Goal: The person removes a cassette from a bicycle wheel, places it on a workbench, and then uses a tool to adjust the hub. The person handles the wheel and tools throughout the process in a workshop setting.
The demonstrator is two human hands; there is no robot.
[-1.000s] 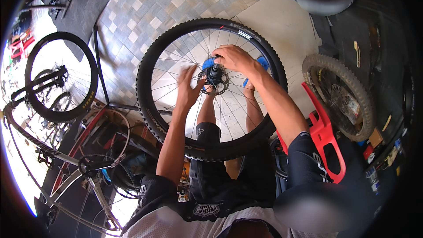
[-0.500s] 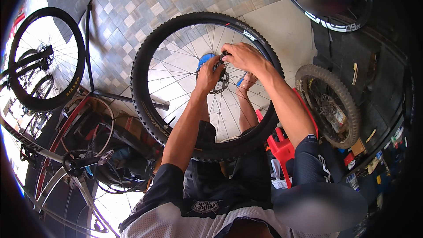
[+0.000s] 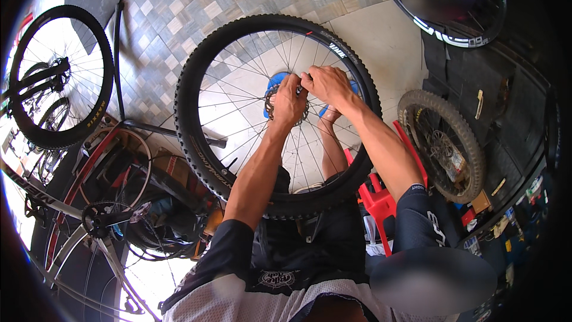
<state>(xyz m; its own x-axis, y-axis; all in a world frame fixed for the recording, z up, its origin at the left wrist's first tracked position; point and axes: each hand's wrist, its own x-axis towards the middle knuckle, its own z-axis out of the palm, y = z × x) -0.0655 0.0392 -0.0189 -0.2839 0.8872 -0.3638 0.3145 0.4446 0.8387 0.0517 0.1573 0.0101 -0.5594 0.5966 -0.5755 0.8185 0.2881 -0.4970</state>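
Note:
A bicycle wheel with a black knobby tyre stands in front of my legs, above the floor. At its centre my left hand is closed around the hub, and its fingers hide most of it. Part of a toothed metal disc shows beside that hand. My right hand touches the left one at the fingertips, its fingers curled in a pinch. What it holds is hidden behind the fingers. Through the spokes show blue footwear and my bare lower legs.
A red plastic stool stands beside my right leg. To the right lies a muddy wheel, with another wheel farther off. Bicycle frames and parts crowd the left, near a mounted front wheel and a dark stand.
My left hand has moved slightly right and over the hub. My right hand has shifted a little right and down, its fingers curling further; the small dark part at its fingertips is now hidden.

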